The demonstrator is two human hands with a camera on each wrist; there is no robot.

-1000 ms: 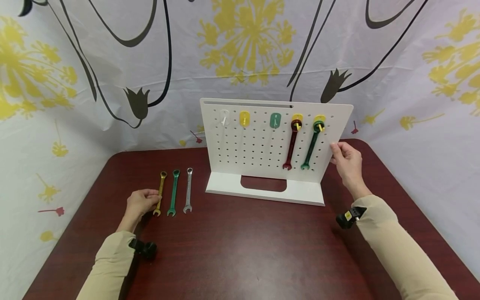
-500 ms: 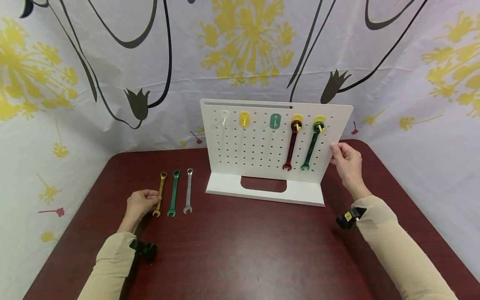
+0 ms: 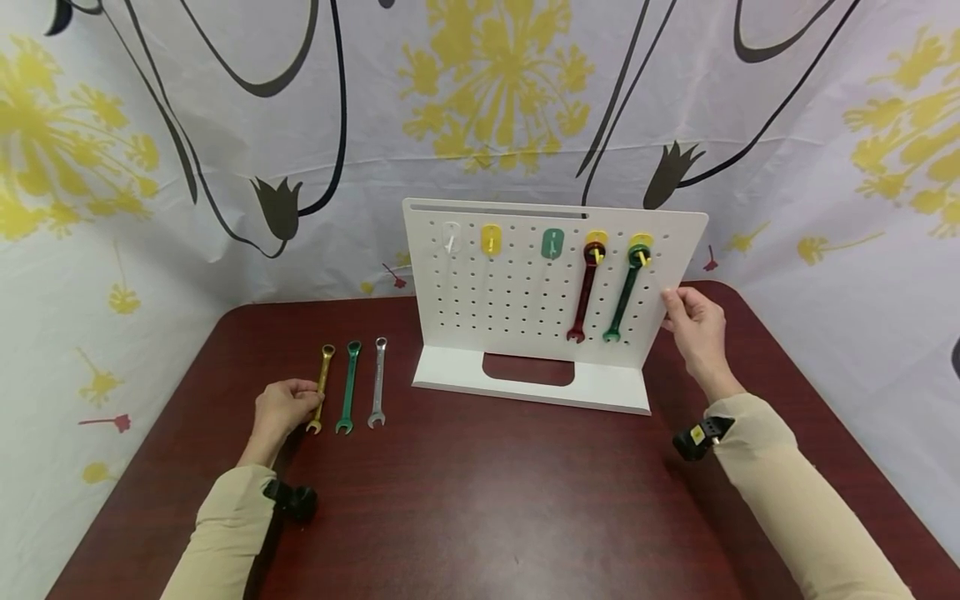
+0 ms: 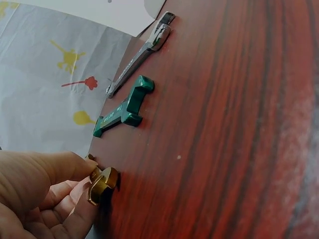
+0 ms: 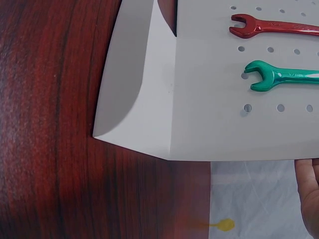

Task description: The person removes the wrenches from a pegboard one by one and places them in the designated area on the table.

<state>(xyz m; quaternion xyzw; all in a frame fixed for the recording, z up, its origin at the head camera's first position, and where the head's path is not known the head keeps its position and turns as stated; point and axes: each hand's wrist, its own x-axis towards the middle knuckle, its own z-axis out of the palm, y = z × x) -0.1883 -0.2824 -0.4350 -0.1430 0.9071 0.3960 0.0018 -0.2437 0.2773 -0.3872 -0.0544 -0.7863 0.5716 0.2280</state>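
Note:
My left hand (image 3: 285, 412) pinches a gold wrench (image 3: 324, 379) between thumb and fingers at the left of the table; in the left wrist view its open jaw end (image 4: 103, 185) shows beside the fingertips. To its right lie a green wrench (image 3: 348, 387) and a silver wrench (image 3: 378, 383), roughly parallel. With thumb and fingers my right hand (image 3: 697, 329) grips the right edge of a white pegboard stand (image 3: 495, 292). From yellow hooks on the board hang a red wrench (image 3: 585, 292) and a second green wrench (image 3: 625, 296). Only part of the right hand shows in the right wrist view.
Three hooks bear no wrench: a white one (image 3: 451, 237), a yellow one (image 3: 491, 240) and a green one (image 3: 552, 243). The stand's base (image 3: 457, 371) rests on the dark red wooden table (image 3: 480, 500). A patterned cloth (image 3: 360, 108) hangs behind.

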